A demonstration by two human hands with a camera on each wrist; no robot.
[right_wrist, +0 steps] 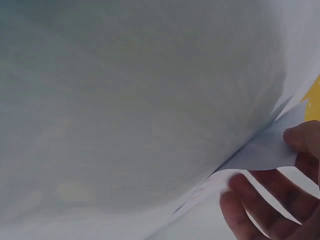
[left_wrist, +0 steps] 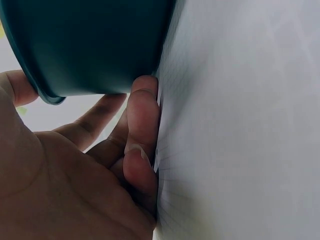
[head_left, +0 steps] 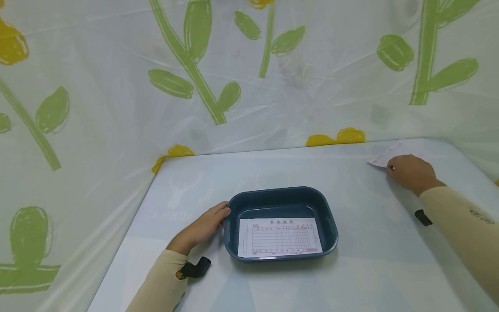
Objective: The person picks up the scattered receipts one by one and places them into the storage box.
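A dark blue-green rectangular tray [head_left: 278,197] sits on the table. Inside it lies a small stack of printed receipt slips [head_left: 282,236], tilted against the front wall. My left hand [head_left: 204,223] holds the tray by its left side; in the left wrist view the thumb is at the rim and bent fingers [left_wrist: 142,112] rest against the outer wall, low by the tabletop. Far to the right, my right hand [head_left: 411,172] pinches a receipt slip [head_left: 403,148] near the back edge. The right wrist view shows the slip [right_wrist: 270,150] bent up between thumb and fingers.
The white table [head_left: 370,268] ends at the back against a hanging sheet [head_left: 117,86] printed with green stems and yellow flowers. Black wrist straps show at the left cuff [head_left: 196,268] and under the right sleeve [head_left: 422,217].
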